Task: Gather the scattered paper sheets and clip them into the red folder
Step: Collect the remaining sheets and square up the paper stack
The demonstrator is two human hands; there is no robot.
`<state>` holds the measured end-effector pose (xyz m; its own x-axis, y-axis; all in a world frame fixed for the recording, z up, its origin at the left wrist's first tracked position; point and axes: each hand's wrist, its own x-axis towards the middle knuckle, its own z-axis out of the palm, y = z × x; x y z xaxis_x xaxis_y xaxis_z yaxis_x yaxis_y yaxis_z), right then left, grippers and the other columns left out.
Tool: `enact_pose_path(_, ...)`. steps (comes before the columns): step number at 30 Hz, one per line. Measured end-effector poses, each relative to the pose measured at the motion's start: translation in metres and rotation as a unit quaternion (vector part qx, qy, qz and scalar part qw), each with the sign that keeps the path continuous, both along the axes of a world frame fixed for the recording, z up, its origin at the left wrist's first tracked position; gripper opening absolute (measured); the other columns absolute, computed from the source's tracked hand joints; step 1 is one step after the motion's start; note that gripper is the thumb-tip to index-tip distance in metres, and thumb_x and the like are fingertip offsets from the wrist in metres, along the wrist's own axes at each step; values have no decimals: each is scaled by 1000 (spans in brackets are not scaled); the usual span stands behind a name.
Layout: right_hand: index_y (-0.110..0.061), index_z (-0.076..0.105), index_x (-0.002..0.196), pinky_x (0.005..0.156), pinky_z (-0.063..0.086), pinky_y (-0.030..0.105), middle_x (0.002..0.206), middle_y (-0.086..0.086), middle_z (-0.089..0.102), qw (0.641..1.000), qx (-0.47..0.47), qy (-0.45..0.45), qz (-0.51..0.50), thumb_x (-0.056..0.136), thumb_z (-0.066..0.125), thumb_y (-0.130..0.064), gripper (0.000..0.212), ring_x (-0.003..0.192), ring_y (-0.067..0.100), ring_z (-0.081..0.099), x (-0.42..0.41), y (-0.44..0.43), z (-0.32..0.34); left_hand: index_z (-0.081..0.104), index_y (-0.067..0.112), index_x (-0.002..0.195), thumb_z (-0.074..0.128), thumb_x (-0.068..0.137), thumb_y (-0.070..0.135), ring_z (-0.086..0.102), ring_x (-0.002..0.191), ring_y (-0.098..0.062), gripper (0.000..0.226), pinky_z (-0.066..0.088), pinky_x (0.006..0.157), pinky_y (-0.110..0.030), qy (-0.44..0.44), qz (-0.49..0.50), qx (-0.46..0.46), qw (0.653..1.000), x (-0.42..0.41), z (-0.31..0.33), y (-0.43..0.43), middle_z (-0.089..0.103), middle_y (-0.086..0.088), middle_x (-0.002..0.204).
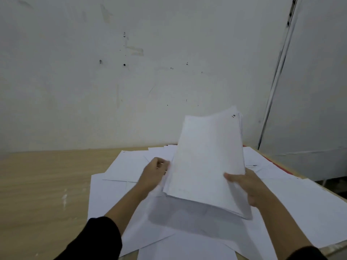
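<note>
A thick stack of white paper sheets stands nearly upright above the table, its lower edge raised a little over the loose sheets. My left hand grips the stack's left edge. On the right edge my right hand holds it, thumb on the front face. Several more loose white sheets lie spread flat over the wooden table. Only a thin strip of the red folder shows at the far right, under sheets near the table's edge.
A white wall rises right behind the table. A white panel with a metal strip stands at the right. The table's right edge runs diagonally close to my right arm. Bare wood lies to the left.
</note>
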<state>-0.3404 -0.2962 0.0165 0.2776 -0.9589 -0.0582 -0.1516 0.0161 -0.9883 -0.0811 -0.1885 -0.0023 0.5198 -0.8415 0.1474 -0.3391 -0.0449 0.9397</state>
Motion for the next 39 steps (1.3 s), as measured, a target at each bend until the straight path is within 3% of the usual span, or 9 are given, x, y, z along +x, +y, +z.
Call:
enact_pose_path(4,-7,53,109,75,44,41,94,12,62,994,61,89,-6,80,75,-13,37,83,32,55,2,-4,-4,49,0,127,55,89,50,44,124,-37,63,37,100,-42,-115,197,227,947,72,-14,7,50,-20,130)
enact_pose_path(7,-3,54,116,80,40,42,95,13,60,987,84,138,-6,80,74,-9,42,82,32,53,4,-4,-16,35,0,138,58,84,56,28,134,-36,81,27,106,-43,-153,221,318,909,107,-27,16,36,-19,142)
enact_pose_path(13,4,53,125,82,40,40,84,8,58,982,110,153,-13,79,75,-5,52,84,29,52,0,-3,-36,37,4,132,78,67,50,25,131,-35,90,26,108,-43,-185,218,361,888,121,-33,13,33,-18,137)
enact_pose_path(20,0,59,114,82,44,41,86,12,64,983,117,141,-19,77,76,-3,41,80,30,57,0,-6,-41,56,16,113,79,68,25,28,126,-32,51,29,99,-34,-89,224,306,921,131,-32,4,40,-18,132)
enact_pose_path(25,-2,57,103,74,45,37,84,11,63,983,123,133,-14,77,76,-5,33,76,27,57,-2,-7,-42,31,-4,136,71,73,56,27,132,-33,95,25,109,-42,-225,243,374,866,128,-34,3,35,-18,138)
enact_pose_path(29,-2,59,101,78,44,38,86,11,64,983,129,129,-13,76,77,-5,31,78,29,58,-2,-9,-44,41,0,131,75,76,38,40,128,-31,75,32,103,-43,-243,238,325,883,129,-32,4,49,-14,133)
enact_pose_path(34,-1,60,102,84,47,41,91,13,66,982,132,132,-9,75,78,-7,34,90,34,59,-3,-12,-44,57,-3,113,73,76,9,55,108,-36,42,43,82,-38,-110,243,176,948,127,-35,0,61,-18,111)
enact_pose_path(36,-1,60,101,72,48,36,88,14,66,983,135,128,-6,75,78,-7,32,83,32,60,-4,-12,-44,63,-2,99,70,78,6,60,94,-33,24,44,72,-34,4,258,24,966,121,-34,-2,65,-15,93)
enact_pose_path(39,-2,59,100,71,45,36,88,14,65,983,133,125,-2,75,78,-8,31,79,31,58,-4,-12,-44,65,6,102,74,79,9,63,89,-25,25,51,81,-37,224,167,-139,950,104,-25,-9,68,-6,94)
